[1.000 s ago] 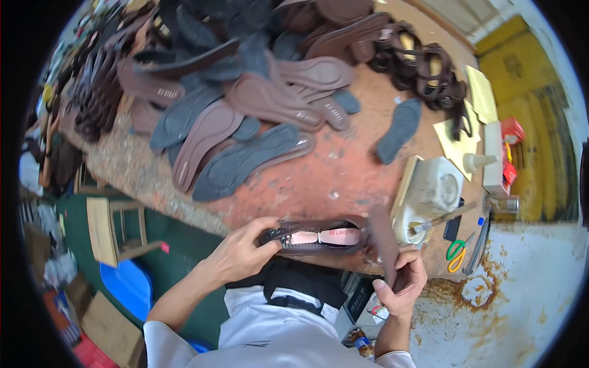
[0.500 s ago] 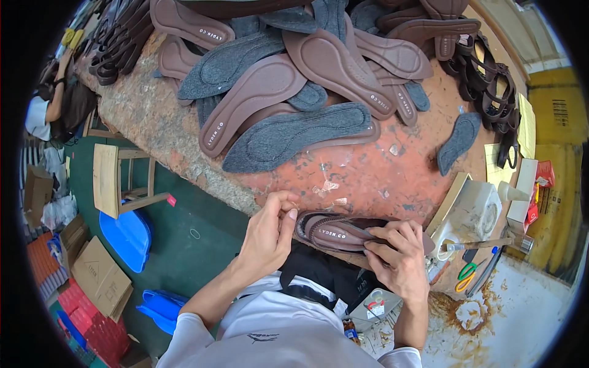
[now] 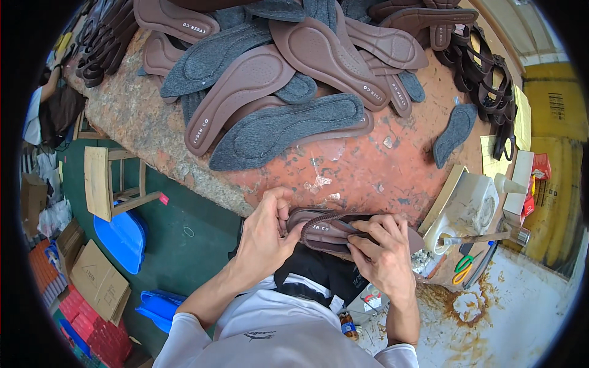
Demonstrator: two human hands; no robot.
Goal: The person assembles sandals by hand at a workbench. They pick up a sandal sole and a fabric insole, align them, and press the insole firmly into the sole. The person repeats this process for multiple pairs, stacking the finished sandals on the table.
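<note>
A brown sandal (image 3: 319, 240) lies at the table's near edge, its brown insole showing inside a braided strap (image 3: 311, 224). My right hand (image 3: 386, 248) is closed over the sandal's right part, fingers and thumb on its straps. At the left end, my left hand (image 3: 261, 233) has its thumb against the insole and strap, with its fingers curled at the outer edge. The palm hides part of that end. Beyond the hands, a heap of insoles has brown padded faces (image 3: 245, 83) and grey felt undersides (image 3: 285, 130).
One grey insole (image 3: 455, 135) lies apart at the right, near several dark strappy sandals (image 3: 494, 86). A brush (image 3: 475, 239) rests across a whitish container (image 3: 475, 199), with green-and-orange scissors (image 3: 464, 268) below. A wooden stool (image 3: 98, 184) and blue dustpan (image 3: 123, 239) stand on the floor left.
My left thumb has moved right, from beside the sandal's end onto its insole and strap. The braided strap now stands farther right across the insole. My right hand keeps its grip.
</note>
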